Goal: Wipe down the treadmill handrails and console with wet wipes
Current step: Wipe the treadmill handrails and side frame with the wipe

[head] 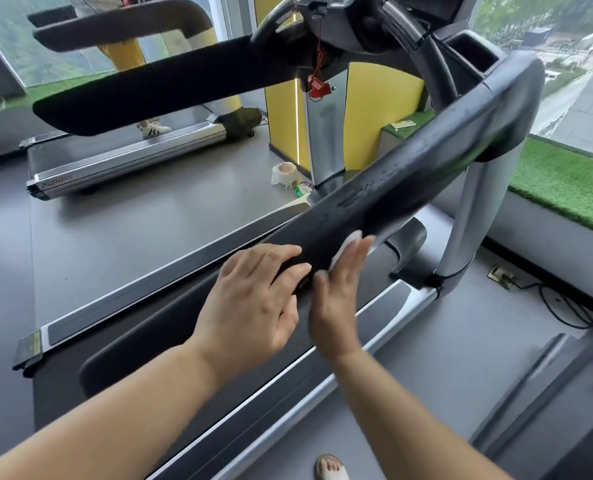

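The treadmill's right handrail [402,174], black and streaked with moisture, runs from the console [353,15] at the top down to my hands. My left hand [253,299] rests over the rail's near end, fingers laid across its top. With straight fingers, my right hand [340,289] presses a white wet wipe [348,242] flat against the rail's outer side. Most of the wipe is hidden under the palm. The left handrail [156,84] crosses the upper left. A red safety clip [317,86] hangs below the console.
A pack of wipes [303,188] and a white bag [284,174] lie on the grey floor by the treadmill's front post. Another treadmill with a person's legs [125,53] stands at the upper left. Cables [561,306] trail on the floor at right. My sandalled foot [331,467] is below.
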Action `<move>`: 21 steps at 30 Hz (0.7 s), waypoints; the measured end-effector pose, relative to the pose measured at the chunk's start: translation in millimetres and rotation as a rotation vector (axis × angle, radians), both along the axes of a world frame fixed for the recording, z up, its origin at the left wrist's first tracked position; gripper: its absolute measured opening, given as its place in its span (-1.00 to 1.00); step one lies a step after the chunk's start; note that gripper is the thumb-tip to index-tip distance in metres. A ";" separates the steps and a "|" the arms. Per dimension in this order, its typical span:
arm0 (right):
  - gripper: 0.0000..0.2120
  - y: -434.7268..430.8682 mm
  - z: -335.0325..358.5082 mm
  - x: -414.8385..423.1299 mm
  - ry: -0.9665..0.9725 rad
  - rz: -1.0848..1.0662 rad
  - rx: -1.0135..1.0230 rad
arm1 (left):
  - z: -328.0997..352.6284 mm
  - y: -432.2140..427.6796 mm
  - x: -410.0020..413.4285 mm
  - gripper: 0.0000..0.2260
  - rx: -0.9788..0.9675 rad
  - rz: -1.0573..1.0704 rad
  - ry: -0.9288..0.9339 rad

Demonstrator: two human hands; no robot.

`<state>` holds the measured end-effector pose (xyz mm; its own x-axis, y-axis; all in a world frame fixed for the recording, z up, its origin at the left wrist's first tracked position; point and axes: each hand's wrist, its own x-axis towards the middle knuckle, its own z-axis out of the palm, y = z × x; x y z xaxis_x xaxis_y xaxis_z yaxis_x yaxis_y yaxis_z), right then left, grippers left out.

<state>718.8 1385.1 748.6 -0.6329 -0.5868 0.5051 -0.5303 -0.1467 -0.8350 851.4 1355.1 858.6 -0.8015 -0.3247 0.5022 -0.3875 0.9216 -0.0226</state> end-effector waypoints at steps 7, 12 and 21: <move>-0.32 -18.4 50.3 -42.9 -0.264 -0.119 0.018 | -3.4 1.1 -0.8 -0.68 -0.008 0.011 0.018; -0.33 6.6 19.3 19.6 0.129 0.071 0.062 | -2.8 1.3 -1.5 -0.76 0.046 0.010 0.067; -0.40 -14.4 42.1 -67.5 -0.216 -0.102 0.034 | -3.6 2.8 -2.2 -0.77 0.085 0.004 0.124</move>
<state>651.3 1370.7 790.7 -0.7811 -0.5285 0.3326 -0.3493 -0.0718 -0.9343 849.2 1357.9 855.0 -0.7334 -0.3732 0.5681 -0.3860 0.9166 0.1039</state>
